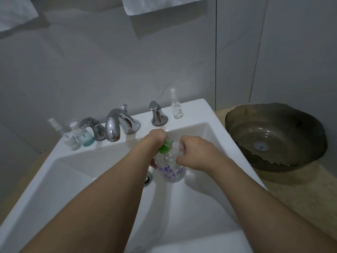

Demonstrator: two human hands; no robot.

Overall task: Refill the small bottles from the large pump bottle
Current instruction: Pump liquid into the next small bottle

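- Over the white sink (193, 108), both of the person's bare arms reach forward and their hands meet above the basin.
- The left hand (156, 138) is curled over the green pump head (165, 147) of the large pump bottle (170, 170), a clear bottle with purple handwriting on its side, standing in the basin near the drain (148, 178).
- The right hand (196, 152) has its fingers curled round a small clear bottle (176, 146), held just beside the green pump head; how the two meet is hidden by the fingers.
- On the sink's back ledge at the left stand three small bottles close together: a clear spray bottle (54, 125), a white-capped clear one (72, 141) and one with blue liquid (84, 137).
- Another small spray bottle (176, 106) stands upright on the right end of the ledge, just beside the right tap handle (157, 114).
- The chrome spout (113, 126) sits between the two handles, at the middle of the ledge.
- To the right, on the beige counter (291, 189), rests a dark glass bowl basin (273, 136).
- White towels (160, 4) hang on the wall above.
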